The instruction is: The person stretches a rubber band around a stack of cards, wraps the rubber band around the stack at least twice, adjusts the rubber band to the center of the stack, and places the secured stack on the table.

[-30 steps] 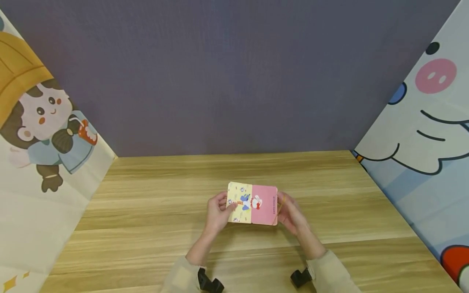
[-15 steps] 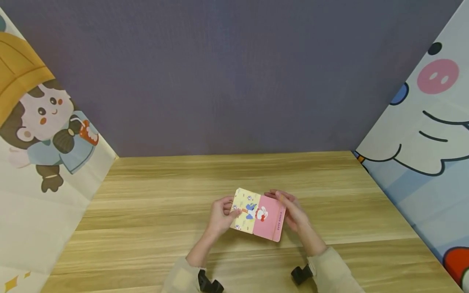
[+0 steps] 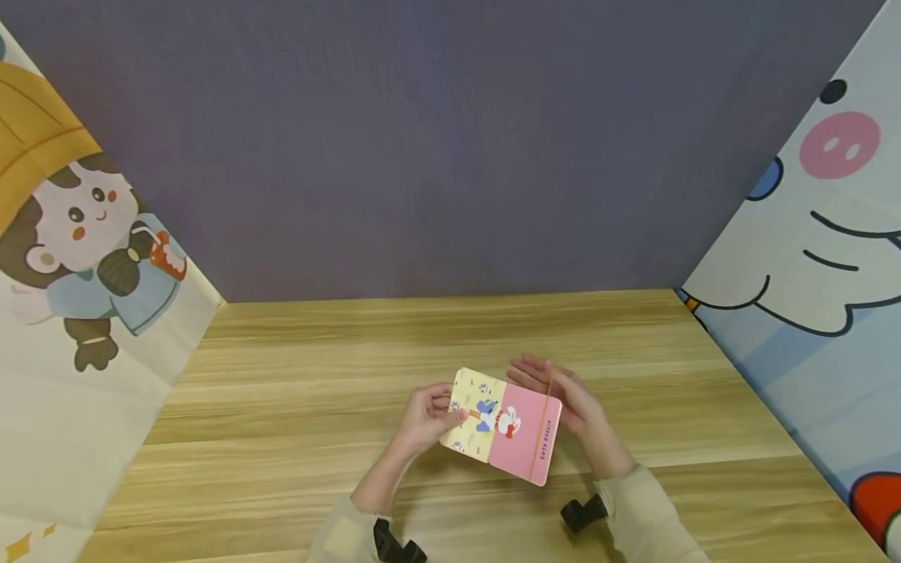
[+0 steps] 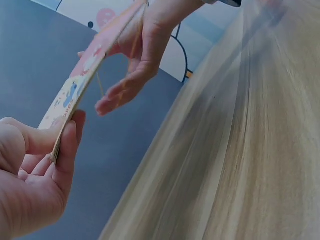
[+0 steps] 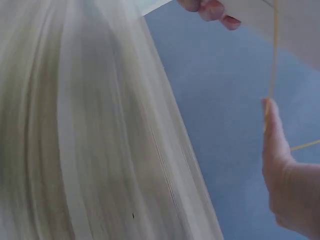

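Observation:
A small thin notebook (image 3: pixel 524 434), half yellow and half pink with a rabbit print, is held tilted over the table. My left hand (image 3: pixel 425 422) pinches its yellow end, thumb on top and fingers beneath, as the left wrist view also shows at the notebook's edge (image 4: pixel 75 95). A thin yellowish rubber band (image 3: pixel 542 438) crosses the pink end. My right hand (image 3: pixel 573 395) is at the pink end with fingers straight, the band stretched over a digit. In the right wrist view the band (image 5: pixel 274 50) runs taut from that fingertip to the notebook's pale underside (image 5: pixel 295 30).
A wood-grain table (image 3: pixel 317 360) lies under both hands. A dark grey panel (image 3: pixel 450 156) stands behind it, with cartoon-printed panels at the left (image 3: pixel 70 407) and right (image 3: pixel 774 258). Black wrist mounts (image 3: pixel 583 514) sit below the sleeves.
The notebook has turned clockwise, its pink end swinging down toward me and slightly right. My right hand has shifted up and spread off the pink end, pulling the band away from the cover.

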`<act>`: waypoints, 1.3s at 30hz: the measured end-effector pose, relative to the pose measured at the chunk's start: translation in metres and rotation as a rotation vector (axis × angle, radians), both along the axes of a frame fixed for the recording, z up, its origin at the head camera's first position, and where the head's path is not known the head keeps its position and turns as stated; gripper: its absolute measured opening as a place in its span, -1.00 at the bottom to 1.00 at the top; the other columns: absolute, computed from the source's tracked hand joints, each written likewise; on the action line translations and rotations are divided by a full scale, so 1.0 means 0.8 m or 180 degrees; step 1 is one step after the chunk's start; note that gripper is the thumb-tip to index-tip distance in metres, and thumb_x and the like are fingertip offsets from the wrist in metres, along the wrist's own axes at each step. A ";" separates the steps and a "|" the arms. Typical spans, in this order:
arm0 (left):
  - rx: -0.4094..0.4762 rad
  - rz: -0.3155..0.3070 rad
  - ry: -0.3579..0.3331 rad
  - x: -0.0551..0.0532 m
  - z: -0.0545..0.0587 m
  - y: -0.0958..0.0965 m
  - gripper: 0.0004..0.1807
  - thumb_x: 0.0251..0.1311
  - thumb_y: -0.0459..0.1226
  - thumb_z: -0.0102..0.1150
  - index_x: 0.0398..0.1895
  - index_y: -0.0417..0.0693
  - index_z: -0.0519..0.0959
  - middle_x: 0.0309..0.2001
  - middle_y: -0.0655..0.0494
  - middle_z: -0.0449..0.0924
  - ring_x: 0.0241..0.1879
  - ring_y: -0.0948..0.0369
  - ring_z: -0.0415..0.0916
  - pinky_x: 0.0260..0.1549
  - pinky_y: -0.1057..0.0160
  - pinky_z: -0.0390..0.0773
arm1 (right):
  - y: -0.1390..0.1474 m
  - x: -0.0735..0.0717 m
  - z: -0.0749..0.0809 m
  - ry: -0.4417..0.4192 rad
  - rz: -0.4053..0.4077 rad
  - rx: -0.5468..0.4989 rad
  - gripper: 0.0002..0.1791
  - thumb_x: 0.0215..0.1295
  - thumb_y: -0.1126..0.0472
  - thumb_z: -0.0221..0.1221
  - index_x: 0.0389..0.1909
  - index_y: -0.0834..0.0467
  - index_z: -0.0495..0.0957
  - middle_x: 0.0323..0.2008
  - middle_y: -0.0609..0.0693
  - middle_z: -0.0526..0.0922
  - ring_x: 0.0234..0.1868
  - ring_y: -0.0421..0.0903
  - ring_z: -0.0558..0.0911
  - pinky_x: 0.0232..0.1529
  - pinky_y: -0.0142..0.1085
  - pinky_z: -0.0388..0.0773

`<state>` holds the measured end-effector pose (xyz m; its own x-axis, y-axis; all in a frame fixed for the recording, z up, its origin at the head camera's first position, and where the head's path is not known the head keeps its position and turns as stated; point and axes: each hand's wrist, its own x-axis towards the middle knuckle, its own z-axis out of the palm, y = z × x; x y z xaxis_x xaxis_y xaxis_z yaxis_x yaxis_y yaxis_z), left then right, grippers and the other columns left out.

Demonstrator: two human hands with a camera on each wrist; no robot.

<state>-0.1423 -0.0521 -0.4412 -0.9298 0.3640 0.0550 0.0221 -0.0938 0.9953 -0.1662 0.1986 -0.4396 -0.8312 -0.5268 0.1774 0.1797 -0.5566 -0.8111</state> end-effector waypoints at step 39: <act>0.0547 -0.0314 -0.0663 0.038 -0.021 -0.013 -0.53 -0.02 -0.59 0.06 0.03 -0.57 0.26 -0.24 -0.29 0.55 -0.40 0.18 0.58 -0.30 0.23 0.62 | -0.016 0.038 0.008 0.0667 0.0696 -0.0707 -0.48 0.36 0.06 -0.25 0.31 0.11 0.04 -0.19 -0.01 0.42 -0.61 -0.35 0.19 -0.71 -0.68 0.08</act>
